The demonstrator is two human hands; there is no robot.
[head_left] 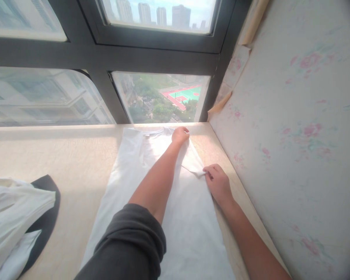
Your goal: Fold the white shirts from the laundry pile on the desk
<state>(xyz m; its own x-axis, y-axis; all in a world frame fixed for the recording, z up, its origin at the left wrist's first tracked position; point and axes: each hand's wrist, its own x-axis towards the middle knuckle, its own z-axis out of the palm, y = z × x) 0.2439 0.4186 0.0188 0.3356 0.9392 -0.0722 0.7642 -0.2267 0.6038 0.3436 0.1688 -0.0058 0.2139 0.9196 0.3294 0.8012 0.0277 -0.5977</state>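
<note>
Exactly one white shirt point(192, 221) lies flat before the window point(160, 60). Two hands pinch it: the left hand point(180, 135), nearer the window, its shoulder; the right hand point(219, 183), farther from the window, one sleeve point(194, 157).

No text, brand or number could be read. A small mark at the neckline of the white shirt point(192, 217) was too small to make out, so whether it bore lettering could not be told. Beyond the window, the sports court point(189, 94) showed painted lines and coloured areas, with no legible characters among them.
</note>
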